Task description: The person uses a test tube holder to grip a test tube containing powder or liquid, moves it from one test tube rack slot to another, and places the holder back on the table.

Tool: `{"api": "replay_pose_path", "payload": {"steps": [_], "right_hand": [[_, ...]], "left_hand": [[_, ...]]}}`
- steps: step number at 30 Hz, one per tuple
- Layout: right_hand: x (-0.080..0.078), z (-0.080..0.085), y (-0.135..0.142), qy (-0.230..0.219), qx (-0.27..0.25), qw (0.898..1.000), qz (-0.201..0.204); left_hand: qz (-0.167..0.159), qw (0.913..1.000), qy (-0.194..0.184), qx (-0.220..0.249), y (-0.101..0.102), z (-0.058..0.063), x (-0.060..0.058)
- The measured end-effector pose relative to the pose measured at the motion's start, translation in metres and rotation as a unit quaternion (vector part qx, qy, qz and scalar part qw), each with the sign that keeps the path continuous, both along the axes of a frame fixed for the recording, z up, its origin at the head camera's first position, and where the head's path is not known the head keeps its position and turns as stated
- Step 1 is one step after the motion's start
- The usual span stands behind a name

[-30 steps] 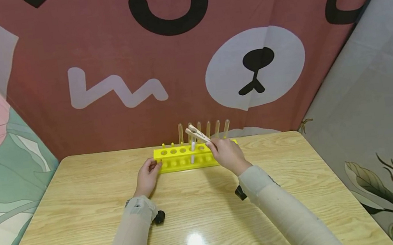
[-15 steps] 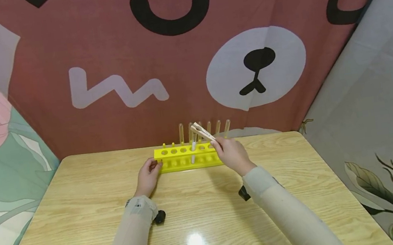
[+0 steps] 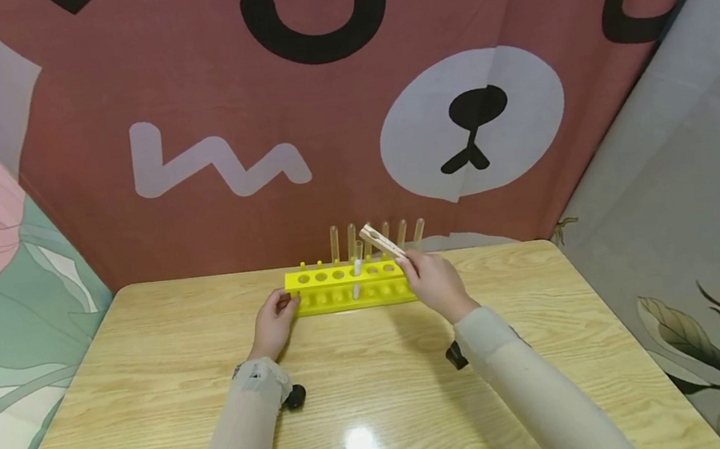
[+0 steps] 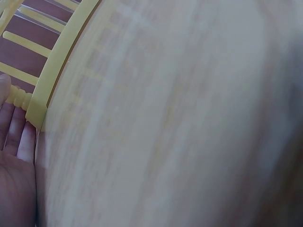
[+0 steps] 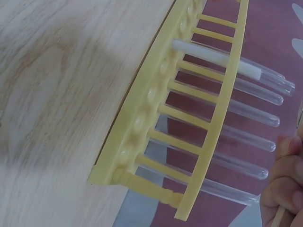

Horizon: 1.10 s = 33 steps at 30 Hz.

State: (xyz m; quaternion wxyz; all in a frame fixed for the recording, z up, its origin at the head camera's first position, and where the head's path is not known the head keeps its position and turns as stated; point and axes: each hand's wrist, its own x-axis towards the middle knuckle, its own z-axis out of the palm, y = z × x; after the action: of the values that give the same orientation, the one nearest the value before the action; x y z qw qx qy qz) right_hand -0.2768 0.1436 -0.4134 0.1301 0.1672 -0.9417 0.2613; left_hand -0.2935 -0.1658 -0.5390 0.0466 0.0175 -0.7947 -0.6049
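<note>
A yellow test tube rack [image 3: 313, 284] stands at the back of the table. My left hand [image 3: 272, 323] grips the end post at its left side; thumb and fingers lie about that post in the left wrist view. One test tube [image 3: 357, 267] with white contents stands upright in a front hole, its white part [image 5: 218, 56] plain in the right wrist view. My right hand [image 3: 439, 286] holds a wooden test tube clamp [image 3: 381, 241] above the rack's right part. The clamp's tip is up and to the right of that tube, apart from it. My right hand hides the rack's right end.
Several clear test tubes [image 5: 246, 135] sit upside down on the rack's back pegs, rounded ends up. A curtain with a bear print [image 3: 230, 226] hangs close behind the rack. The wooden table [image 3: 366, 375] stretches toward me.
My right hand has drawn the clamp to the right, off the tube with white contents, which stays in its hole. My left hand keeps its grip on the rack.
</note>
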Motion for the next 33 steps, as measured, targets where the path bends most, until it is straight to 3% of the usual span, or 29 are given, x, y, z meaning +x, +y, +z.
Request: {"api": "replay_pose_path", "payload": {"steps": [25,33], "right_hand": [[0.001,-0.017,0.037,-0.012,-0.027,0.999,-0.021],[0.004,-0.025,0.054,-0.023,-0.034,0.998,-0.045]], "left_hand": [[0.004,1.0,0.004,0.0,0.001,-0.001,0.001],[0.003,1.0,0.002,-0.002,0.0,0.001,0.0]]}}
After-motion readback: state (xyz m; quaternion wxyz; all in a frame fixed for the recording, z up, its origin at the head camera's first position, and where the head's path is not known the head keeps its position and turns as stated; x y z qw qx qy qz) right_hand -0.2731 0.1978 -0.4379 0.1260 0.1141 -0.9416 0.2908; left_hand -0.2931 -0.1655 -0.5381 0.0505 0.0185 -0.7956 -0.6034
